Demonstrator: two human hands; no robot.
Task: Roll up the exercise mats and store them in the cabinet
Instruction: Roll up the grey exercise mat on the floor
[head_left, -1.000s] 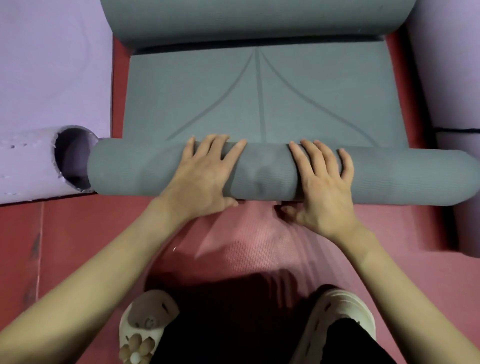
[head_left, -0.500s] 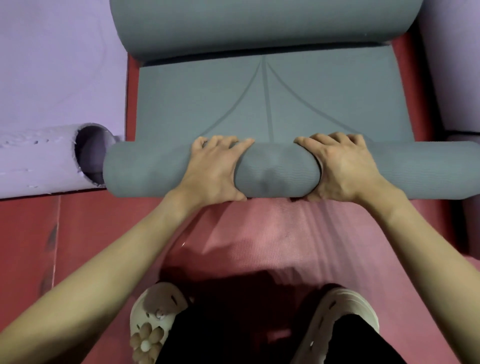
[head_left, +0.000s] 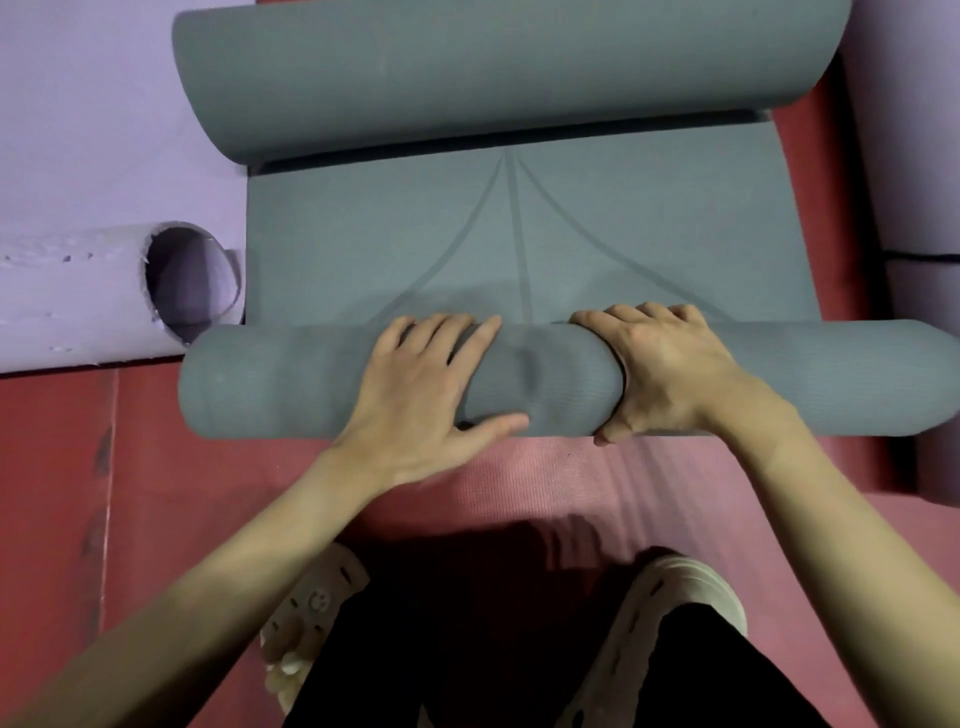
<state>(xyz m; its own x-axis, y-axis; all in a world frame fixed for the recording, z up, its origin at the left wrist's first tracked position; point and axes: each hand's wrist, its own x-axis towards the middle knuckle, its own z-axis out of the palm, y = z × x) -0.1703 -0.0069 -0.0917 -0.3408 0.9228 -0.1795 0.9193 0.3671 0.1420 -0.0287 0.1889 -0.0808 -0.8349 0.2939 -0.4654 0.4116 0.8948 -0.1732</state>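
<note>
Grey exercise mat (head_left: 519, 244) lay flat on a red mat (head_left: 519, 478), its near end wound into a roll (head_left: 291, 382) running left-right across mid scene. Far end also curled into a bigger roll (head_left: 493, 73) at the top. Flat section between the two showed curved guide lines and one straight centre line

Left hand (head_left: 415, 395) lay over the near roll, fingers straight and slightly spread across the top, thumb along the near side touching it. Right hand (head_left: 670, 374) wrapped the roll, fingers curled over the far edge, thumb tucked under the near side; roll surface dented between the two hands

Lilac mat roll (head_left: 78, 301) sat left of the near roll, open end facing right, just beside the grey roll's left end. More lilac mat (head_left: 104, 130) flat at far left; lilac rolls (head_left: 919, 208) along the right edge, partly out of view

Cream clogs (head_left: 311, 608) and black trousers (head_left: 493, 665) at near edge
</note>
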